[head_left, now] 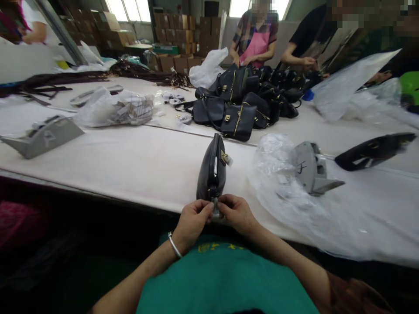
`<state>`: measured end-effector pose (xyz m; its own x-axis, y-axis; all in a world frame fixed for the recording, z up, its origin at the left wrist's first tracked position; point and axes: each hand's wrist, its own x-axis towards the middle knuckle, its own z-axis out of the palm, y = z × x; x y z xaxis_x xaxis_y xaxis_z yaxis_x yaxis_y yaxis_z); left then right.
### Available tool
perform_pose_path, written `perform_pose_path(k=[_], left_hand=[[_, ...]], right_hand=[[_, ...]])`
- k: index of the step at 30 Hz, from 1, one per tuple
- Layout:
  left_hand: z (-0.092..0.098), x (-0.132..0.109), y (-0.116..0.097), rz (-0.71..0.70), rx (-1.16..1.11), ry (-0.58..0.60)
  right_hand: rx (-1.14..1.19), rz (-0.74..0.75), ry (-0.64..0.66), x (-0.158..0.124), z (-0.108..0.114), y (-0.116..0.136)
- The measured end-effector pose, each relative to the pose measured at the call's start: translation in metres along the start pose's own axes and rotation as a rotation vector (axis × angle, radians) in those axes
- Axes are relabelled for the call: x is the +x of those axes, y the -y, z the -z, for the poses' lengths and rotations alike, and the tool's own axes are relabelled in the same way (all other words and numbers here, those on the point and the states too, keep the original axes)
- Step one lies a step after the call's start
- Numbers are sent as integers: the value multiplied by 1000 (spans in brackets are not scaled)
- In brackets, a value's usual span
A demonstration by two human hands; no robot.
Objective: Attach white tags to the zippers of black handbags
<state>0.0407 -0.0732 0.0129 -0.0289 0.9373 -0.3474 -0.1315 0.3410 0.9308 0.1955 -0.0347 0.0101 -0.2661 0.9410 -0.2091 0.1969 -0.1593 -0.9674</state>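
A small black handbag stands upright at the front edge of the white table, its narrow end toward me. On its right side is a gold clasp with a bit of clear wrap on it. My left hand and my right hand meet at the bag's near end. Thumbs and forefingers of both are pinched around a small greyish, see-through piece there. It looks like plastic wrap, though the fingers hide most of it.
Several black bags are piled at mid-table. Tape dispensers stand left and right, the right one beside crumpled clear plastic. A black strap-like piece lies far right. A person in a pink apron works opposite.
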Motion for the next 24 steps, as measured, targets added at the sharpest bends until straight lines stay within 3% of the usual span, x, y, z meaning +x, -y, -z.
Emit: perform_pose_path(k=[6, 15, 24], left_hand=[[0, -2, 0, -14, 48, -26], [-1, -2, 2, -48, 97, -14], [1, -4, -4, -158, 414, -161]], right_hand=[[-6, -14, -70, -5, 0, 0], [-16, 34, -1, -7, -2, 8], [-48, 48, 14, -1, -1, 2]])
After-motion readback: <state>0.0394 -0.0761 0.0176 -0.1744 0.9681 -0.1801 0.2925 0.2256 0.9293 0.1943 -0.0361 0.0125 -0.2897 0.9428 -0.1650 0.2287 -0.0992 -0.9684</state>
